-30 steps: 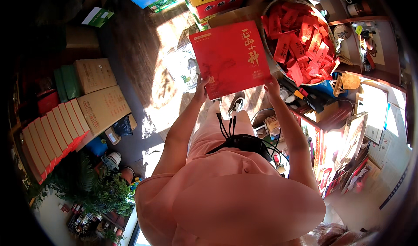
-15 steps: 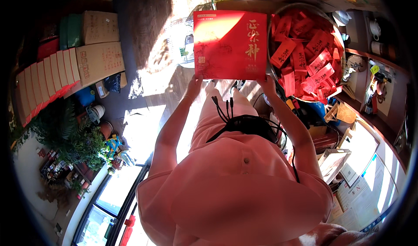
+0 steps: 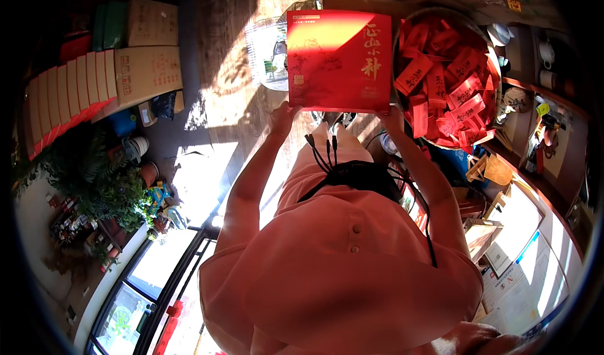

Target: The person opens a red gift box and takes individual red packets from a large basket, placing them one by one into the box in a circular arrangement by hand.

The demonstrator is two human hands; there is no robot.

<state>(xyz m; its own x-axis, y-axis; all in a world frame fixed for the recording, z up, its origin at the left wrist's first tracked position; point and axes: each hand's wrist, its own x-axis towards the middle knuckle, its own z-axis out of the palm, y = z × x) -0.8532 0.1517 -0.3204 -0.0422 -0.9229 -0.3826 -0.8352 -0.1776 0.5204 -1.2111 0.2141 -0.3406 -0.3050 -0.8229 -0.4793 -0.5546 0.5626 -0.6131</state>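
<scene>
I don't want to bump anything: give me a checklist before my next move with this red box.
1. Left hand at the near left corner of the red box: ok.
2. Right hand at its near right corner: ok.
3. Nothing lying on the box's visible face: ok.
4. Black cables apart from both hands: ok.
5. Box clear of the basket with red packets: cannot tell; they look close.

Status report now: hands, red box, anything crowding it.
Left hand and right hand holding red box by near corners. Box partly sunlit. Basket of red packets just right in view.
</scene>
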